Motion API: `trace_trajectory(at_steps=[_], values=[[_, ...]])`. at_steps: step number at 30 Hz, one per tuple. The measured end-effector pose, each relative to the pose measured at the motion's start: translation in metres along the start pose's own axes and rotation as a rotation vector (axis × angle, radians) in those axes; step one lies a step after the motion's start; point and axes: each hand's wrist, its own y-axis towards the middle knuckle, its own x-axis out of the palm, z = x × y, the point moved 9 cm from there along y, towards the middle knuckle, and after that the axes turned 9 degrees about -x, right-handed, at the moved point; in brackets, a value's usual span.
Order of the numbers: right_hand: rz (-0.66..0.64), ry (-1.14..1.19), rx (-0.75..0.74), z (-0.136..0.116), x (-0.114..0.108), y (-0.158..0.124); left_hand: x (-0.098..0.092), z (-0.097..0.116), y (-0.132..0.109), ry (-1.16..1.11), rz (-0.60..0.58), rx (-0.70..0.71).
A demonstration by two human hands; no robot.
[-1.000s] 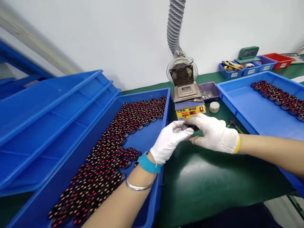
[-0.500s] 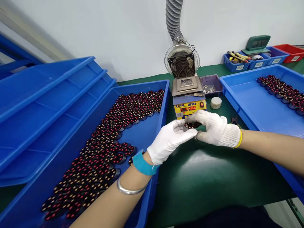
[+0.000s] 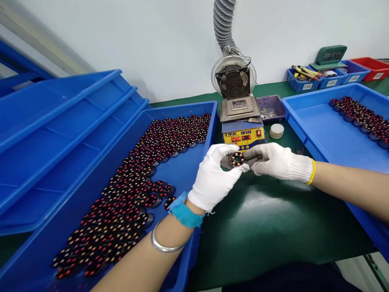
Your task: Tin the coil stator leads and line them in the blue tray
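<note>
My left hand (image 3: pixel 214 176), in a white glove, grips a small round black part with copper-coloured spots (image 3: pixel 237 159) between thumb and fingers. The part's ring face is turned toward the camera. My right hand (image 3: pixel 269 160), in a white knit glove with dirty fingertips, is closed at the part's right side; whether its fingertips grip the part is hard to see. Both hands are just in front of the yellow and blue heating unit (image 3: pixel 244 136) with a red digital display. Left of my hands, a deep blue tray (image 3: pixel 182 164) holds rows of similar parts.
Stacked blue trays (image 3: pixel 60 121) lean at the left. Behind the unit are a fan (image 3: pixel 234 83) and grey hose (image 3: pixel 224 24). A white round tin (image 3: pixel 276 131) and purple bin (image 3: pixel 278 106) stand to its right. Another blue tray (image 3: pixel 316 125) with parts is at the right.
The round part has been tilted so its ring face shows. My left fingers have shifted around it, and my right hand has moved slightly, its fingers now closer together.
</note>
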Motion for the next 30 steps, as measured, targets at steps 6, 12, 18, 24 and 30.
trace_trajectory(at_steps=[6, 12, 18, 24, 30], values=[[0.216, 0.021, -0.043, 0.001, -0.023, 0.002, 0.006, 0.013, -0.003, 0.058, -0.037, 0.124], [0.082, -0.015, -0.159, -0.015, 0.001, 0.002, 0.011, 0.022, -0.01, 0.136, -0.055, 0.197], [0.271, -0.191, -0.299, -0.034, -0.016, -0.013, 0.007, 0.006, -0.003, 0.265, -0.037, -0.069], [0.3, -0.069, -0.231, -0.028, -0.022, -0.01, 0.012, -0.004, -0.006, -0.154, -0.469, -0.426], [0.326, 0.125, -0.098, -0.016, -0.021, -0.004, 0.003, -0.007, 0.001, -0.129, -0.286, -0.368]])
